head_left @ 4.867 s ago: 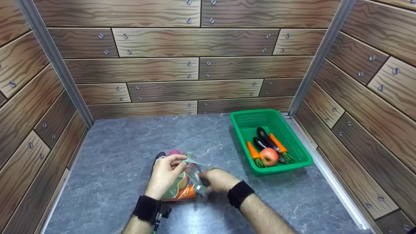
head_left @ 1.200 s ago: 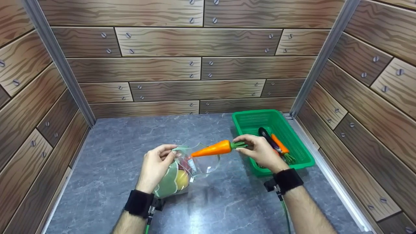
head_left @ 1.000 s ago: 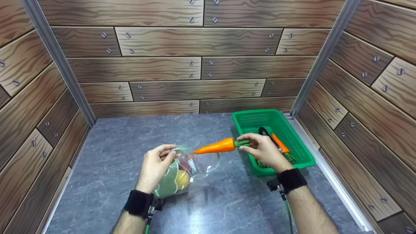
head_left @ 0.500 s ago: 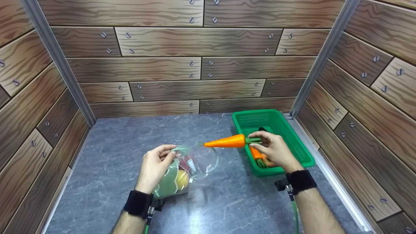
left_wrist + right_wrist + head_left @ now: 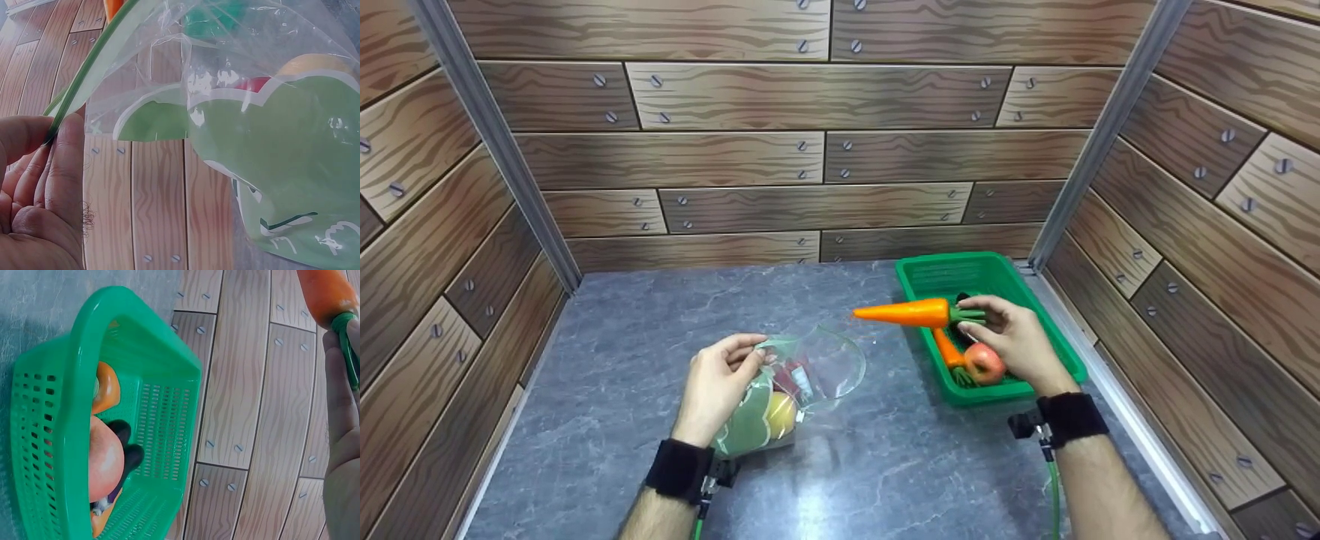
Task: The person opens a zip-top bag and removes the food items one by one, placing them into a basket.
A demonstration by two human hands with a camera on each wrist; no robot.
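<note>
My left hand (image 5: 727, 386) pinches the green-edged rim of a clear zip bag (image 5: 746, 424) with a green printed front, and the bag's mouth gapes to the right. Through the plastic show a yellow round item (image 5: 781, 415) and something dark red. My right hand (image 5: 1016, 341) grips a carrot (image 5: 907, 313) by its green top, tip pointing left, over the left side of a green basket (image 5: 1057, 360). Inside the basket lie an apple (image 5: 984, 364), another carrot (image 5: 947, 349) and dark eggplants (image 5: 132, 455), partly covered by the right hand in the head view.
A grey marbled tabletop (image 5: 660, 315) carries the bag and basket. Wood-patterned walls (image 5: 817, 165) stand at the back and both sides. A green cable (image 5: 1054, 495) trails from the right wrist camera.
The right hand, reaching at the bag earliest on, holds a carrot later and has carried it rightward and up from the bag's mouth to above the basket. Lately the left hand and bag stay put.
</note>
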